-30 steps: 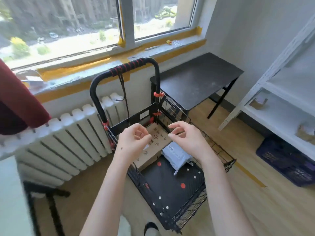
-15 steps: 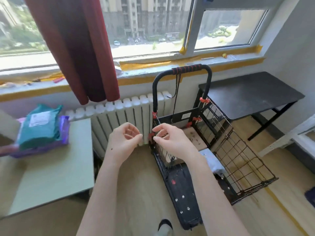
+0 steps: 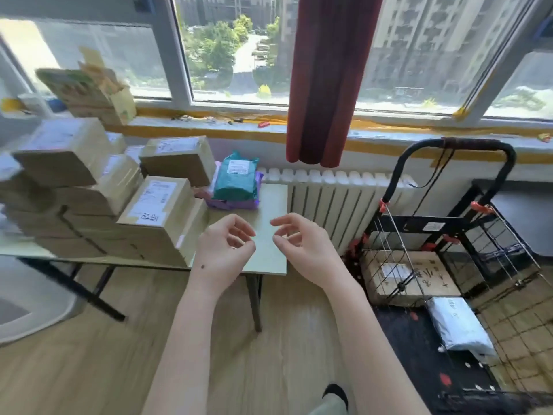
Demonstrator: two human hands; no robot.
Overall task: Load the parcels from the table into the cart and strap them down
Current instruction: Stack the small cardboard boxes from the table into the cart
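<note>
Now both bare hands, left hand point(image 3: 223, 250) and right hand point(image 3: 302, 247), are hovering empty (fingers loosely curled) over the pale green table point(image 3: 269, 205). Brown cardboard parcels point(image 3: 149, 211) are sitting stacked on that table, and the black wire-mesh cart point(image 3: 466, 265) is standing to its right.

I held both forearms raised from six o'clock toward twelve, wrists nearly level. My left hand point(image 3: 223, 250) was empty, fingers curled loosely with the thumb near the fingertips. My right hand point(image 3: 302, 250) mirrored it at its three o'clock, also empty, the two apart.
</note>
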